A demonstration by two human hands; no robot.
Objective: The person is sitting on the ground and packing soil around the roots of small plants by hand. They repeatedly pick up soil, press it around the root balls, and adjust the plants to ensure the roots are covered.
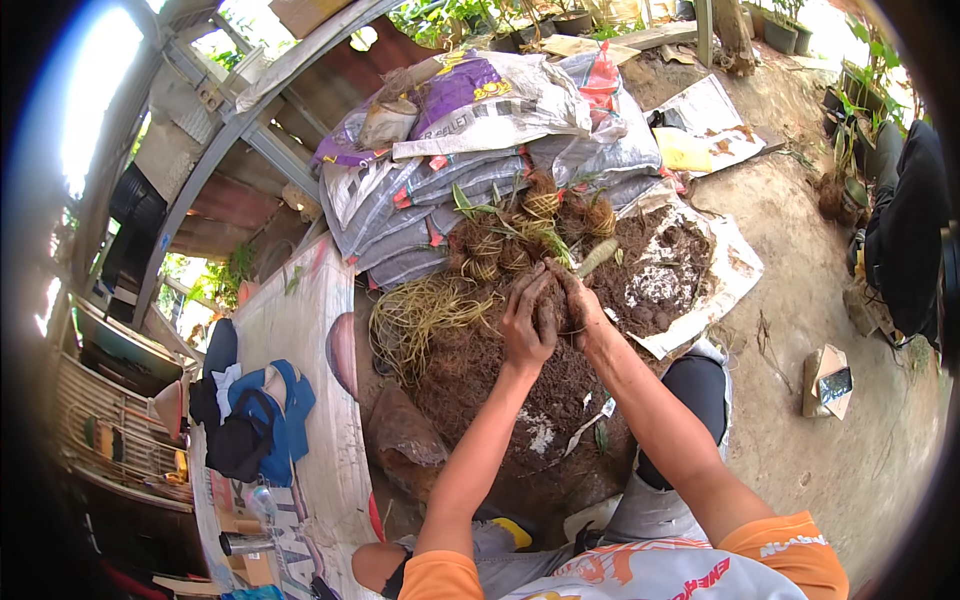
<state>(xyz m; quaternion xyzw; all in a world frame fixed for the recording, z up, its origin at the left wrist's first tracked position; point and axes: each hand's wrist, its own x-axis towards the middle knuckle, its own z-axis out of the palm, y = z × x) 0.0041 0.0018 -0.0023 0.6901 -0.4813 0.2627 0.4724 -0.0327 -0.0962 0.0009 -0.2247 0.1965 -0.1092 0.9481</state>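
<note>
My left hand (529,313) and my right hand (580,301) are cupped around a dark ball of soil (553,301), whose greater part they hide. Soil coats the fingers. Just beyond my fingertips lies a pale green stem or leaf (598,257); I cannot tell whether it joins the ball. Several fibrous root balls bound with yellowish string (541,202) are heaped beyond the hands, with green leaves among them. Beneath my forearms spreads a mound of dark soil (480,375). A tangle of yellowish string (424,319) lies left of my hands.
Stacked filled sacks (480,161) rise at the far side. An opened white sack (739,255) bears more soil at right. A painted board (300,322) with blue and black clothing (281,420) flanks the left. A phone-like object (835,385) rests on a block at right.
</note>
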